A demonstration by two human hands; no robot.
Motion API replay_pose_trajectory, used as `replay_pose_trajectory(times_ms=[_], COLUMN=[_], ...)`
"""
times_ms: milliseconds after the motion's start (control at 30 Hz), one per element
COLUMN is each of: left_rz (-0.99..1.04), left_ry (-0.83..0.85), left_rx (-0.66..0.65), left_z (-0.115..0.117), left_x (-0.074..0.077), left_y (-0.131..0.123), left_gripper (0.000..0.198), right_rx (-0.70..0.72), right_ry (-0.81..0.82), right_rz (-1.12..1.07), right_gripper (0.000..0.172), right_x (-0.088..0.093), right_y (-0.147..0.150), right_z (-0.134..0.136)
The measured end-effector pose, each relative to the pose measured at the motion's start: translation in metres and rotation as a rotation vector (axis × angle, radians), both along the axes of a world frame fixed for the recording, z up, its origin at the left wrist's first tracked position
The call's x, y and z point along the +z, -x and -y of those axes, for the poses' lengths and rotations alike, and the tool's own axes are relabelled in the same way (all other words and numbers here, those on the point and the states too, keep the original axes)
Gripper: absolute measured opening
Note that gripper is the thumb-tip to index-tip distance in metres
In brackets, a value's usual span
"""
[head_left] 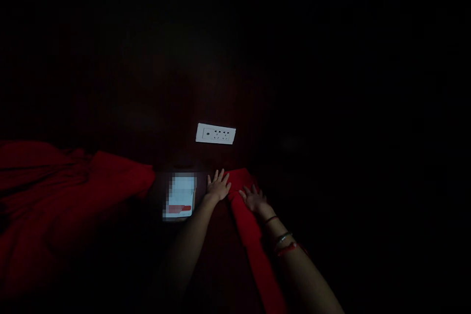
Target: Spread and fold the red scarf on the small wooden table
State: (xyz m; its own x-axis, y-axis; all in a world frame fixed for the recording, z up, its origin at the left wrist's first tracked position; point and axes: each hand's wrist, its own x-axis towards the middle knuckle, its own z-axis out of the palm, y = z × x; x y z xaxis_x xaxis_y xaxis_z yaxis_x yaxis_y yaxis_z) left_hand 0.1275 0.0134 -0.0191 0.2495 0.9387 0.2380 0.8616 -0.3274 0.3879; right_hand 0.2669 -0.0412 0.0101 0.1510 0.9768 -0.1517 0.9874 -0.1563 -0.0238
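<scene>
A long strip of red cloth [253,250] runs from the lower middle of the view up to a wider end near the wall. At the left edge of that end, my left hand [218,186] lies with its fingers spread. My right hand [254,199] rests on the cloth's right side, fingers apart, with a dark band, a bracelet and a red cord on the wrist and forearm. Neither hand holds anything. Left of my left hand lies a phone [181,196] with a lit, pixelated screen.
A white wall socket panel [215,134] is set in the dark surface beyond my hands. A large heap of red fabric [81,191] with folds spreads over the left side. Most of the surroundings are too dark to make out.
</scene>
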Motion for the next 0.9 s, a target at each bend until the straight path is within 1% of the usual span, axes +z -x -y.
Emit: replay_pose_trajectory(times_ms=[67, 167, 200, 267, 333, 367, 433, 500, 567, 633, 700, 767, 833, 900], left_rz=[0.113, 0.191, 0.18, 0.12, 0.022, -0.032, -0.115, -0.157, -0.176, -0.192, -0.213, -0.245, -0.274, -0.294], left_ry=[0.009, 0.011, 0.008, 0.005, 0.029, 0.049, 0.09, 0.119, 0.142, 0.159, 0.162, 0.138, 0.085, 0.039], left_rx=[0.041, 0.1, 0.091, 0.028, -0.034, -0.044, -0.016, 0.048, 0.11, 0.142, 0.119, 0.047, -0.033, -0.087], left_z=[0.013, 0.043, 0.055, 0.08, 0.1, 0.107, 0.115, 0.118, 0.121, 0.129, 0.142, 0.158, 0.174, 0.189], left_x=[0.002, 0.005, 0.005, 0.003, 0.001, 0.0, 0.0, 0.002, 0.005, 0.007, 0.006, 0.004, 0.001, -0.001], left_y=[0.001, 0.001, 0.002, 0.003, 0.005, 0.005, 0.004, 0.002, 0.0, 0.002, 0.012, 0.027, 0.044, 0.059], left_gripper=[0.047, 0.048, 0.05, 0.054, 0.057, 0.058, 0.057, 0.055, 0.055, 0.057, 0.057, 0.055, 0.051, 0.048], right_rx=[-0.001, -0.011, -0.019, -0.038, -0.054, -0.055, -0.047, -0.036, -0.04, -0.046, -0.05, -0.056, -0.053, -0.047], right_ry=[-0.078, -0.147, -0.175, -0.242, -0.267, -0.252, -0.201, -0.178, -0.184, -0.198, -0.226, -0.239, -0.205, -0.162], right_rz=[-0.031, -0.061, -0.072, -0.09, -0.096, -0.091, -0.068, -0.043, -0.037, -0.046, -0.061, -0.083, -0.111, -0.129], right_gripper=[0.058, 0.056, 0.056, 0.059, 0.063, 0.064, 0.065, 0.065, 0.064, 0.065, 0.066, 0.068, 0.069, 0.068], right_x=[-0.006, 0.0, 0.004, 0.009, 0.007, 0.004, -0.005, -0.012, -0.012, -0.008, -0.003, -0.002, -0.006, -0.012], right_y=[0.002, 0.004, 0.005, 0.005, 0.005, 0.005, 0.007, 0.008, 0.011, 0.013, 0.016, 0.019, 0.02, 0.021], right_z=[0.007, 0.017, 0.023, 0.039, 0.059, 0.068, 0.082, 0.089, 0.092, 0.096, 0.105, 0.117, 0.129, 0.139])
